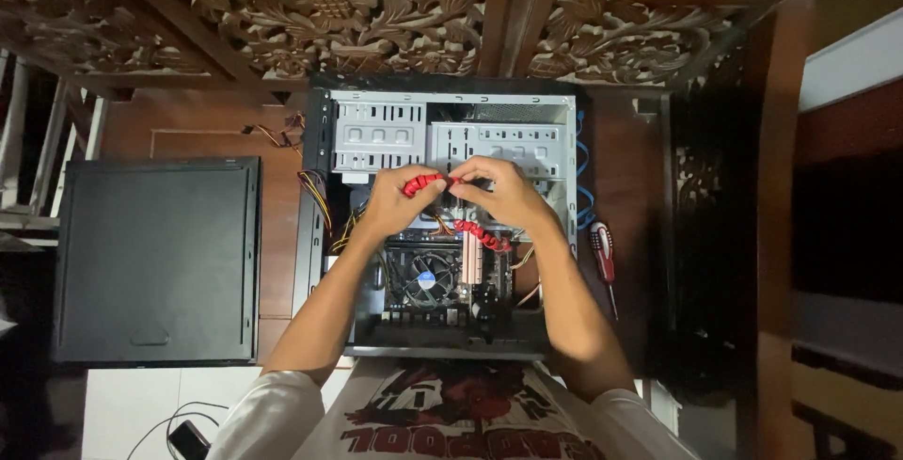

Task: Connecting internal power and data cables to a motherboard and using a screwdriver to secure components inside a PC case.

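Observation:
An open desktop computer case (320, 234) lies on its side on a dark wooden table. Inside it are grey metal drive bays (381, 131), a motherboard and a black cooler fan (428, 277). My left hand (400, 201) and my right hand (499, 195) are both over the middle of the case, each pinching a red flat cable (480, 232). The cable runs from my left fingers across to my right hand and then curls down over the board. Bundles of yellow and black wires (320, 198) hang at the case's left wall.
The removed black side panel (155, 258) lies flat to the left of the case. A red-handled screwdriver (603, 258) rests on the table right of the case. Carved wooden chair backs (329, 18) stand behind. A blue cable (585, 192) runs along the case's right side.

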